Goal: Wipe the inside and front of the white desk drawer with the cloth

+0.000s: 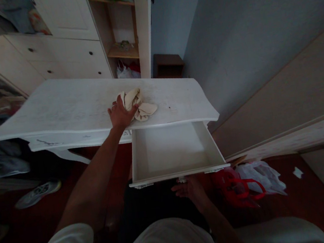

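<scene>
The left hand (120, 112) lies on the cream cloth (138, 104), thumb and forefinger spread over its left side, whether pinching I cannot tell; the white table (66, 106) stretches far to the hand's left, its front edge just nearer the body. To the hand's near right the drawer (172, 148) stands pulled out, and below its front edge the right hand (191, 189) has fingers loosely extended just under the knob (182, 180), contact unclear.

from my end of the feed, i can read no text, label, brand, number or sign on anything in this dim head view.
</scene>
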{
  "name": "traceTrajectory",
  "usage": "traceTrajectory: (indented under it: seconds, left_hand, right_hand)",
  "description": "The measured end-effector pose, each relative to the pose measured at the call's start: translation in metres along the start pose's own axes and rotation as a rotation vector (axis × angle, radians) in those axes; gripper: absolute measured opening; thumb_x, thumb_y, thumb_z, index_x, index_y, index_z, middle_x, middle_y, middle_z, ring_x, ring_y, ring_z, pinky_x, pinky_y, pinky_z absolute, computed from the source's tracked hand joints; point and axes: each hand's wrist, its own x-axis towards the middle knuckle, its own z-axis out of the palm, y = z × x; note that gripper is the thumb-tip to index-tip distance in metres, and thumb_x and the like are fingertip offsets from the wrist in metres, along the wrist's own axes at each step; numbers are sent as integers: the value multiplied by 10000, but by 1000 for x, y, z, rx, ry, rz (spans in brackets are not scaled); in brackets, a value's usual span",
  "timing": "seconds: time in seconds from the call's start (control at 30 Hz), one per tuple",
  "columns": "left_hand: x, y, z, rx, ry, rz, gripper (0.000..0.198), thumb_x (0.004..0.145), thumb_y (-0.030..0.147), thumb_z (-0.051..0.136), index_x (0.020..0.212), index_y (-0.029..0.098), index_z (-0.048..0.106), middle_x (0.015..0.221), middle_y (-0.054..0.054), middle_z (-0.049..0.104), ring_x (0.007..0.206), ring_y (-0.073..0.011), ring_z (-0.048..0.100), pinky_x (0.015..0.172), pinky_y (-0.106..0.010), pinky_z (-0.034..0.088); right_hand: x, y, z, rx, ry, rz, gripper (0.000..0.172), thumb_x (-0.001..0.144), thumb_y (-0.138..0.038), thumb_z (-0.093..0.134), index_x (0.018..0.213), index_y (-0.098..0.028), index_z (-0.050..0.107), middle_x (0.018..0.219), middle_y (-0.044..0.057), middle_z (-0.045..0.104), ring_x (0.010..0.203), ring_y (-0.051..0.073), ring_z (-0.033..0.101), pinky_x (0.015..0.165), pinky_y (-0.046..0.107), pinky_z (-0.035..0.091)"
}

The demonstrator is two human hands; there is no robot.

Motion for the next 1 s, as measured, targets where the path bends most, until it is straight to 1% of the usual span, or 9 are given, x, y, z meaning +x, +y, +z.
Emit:
traceTrajectory:
  seconds: [0.1,0.33,0.43,0.63,0.77,0.9,1.0]
  left_hand:
    - [1,-2,2,-3,7,6,916,809,707,429,1491,120,257,1392,-244,489,1278,-391,456,1053,-525,312]
    - [0,-3,2,-2,4,6,909,815,704,406,1491,116,255,1395,-244,487,1284,-394,453,1060,-541,301]
    - [0,-3,2,-7,6,2,915,811,714,405,1489,117,263,1388,-240,498,1274,-390,464,1062,-538,303]
    - [0,-5,4,-37,22,15,909,810,707,421,1486,119,270,1386,-238,501,1281,-393,458,1077,-547,279]
    - [-1,-6,5,-41,22,6,885,818,692,421,1481,123,277,1382,-234,510,1284,-385,461,1087,-542,273]
    - [-1,-5,4,-35,24,-12,859,827,678,422,1479,137,278,1374,-223,525,1283,-369,466,1096,-531,271]
    - [-1,-4,3,-56,28,-16,856,819,681,440,1471,147,292,1352,-217,544,1266,-369,481,1092,-535,276]
  right_hand:
    - [7,-5,2,2,-13,-19,491,778,-611,531,853,-138,642,787,157,760,592,200,681,590,295,480]
    - [29,-22,3,-9,-14,-65,410,859,-516,456,883,-150,638,806,146,766,605,186,689,610,282,493]
    - [40,-35,7,-10,-17,-84,377,880,-470,428,900,-157,637,798,138,765,608,190,688,620,289,498]
    - [58,-67,22,-19,24,-47,352,896,-379,357,845,-164,630,781,131,763,593,186,676,609,283,489]
    - [73,-85,31,-2,7,-42,377,901,-340,320,819,-156,639,800,138,763,596,183,663,639,294,494]
    - [93,-101,40,8,15,-86,423,930,-349,284,802,-161,641,766,117,760,594,171,652,640,276,485]
    - [109,-113,45,-7,30,-103,452,939,-372,263,792,-163,636,759,121,757,585,166,639,625,269,474]
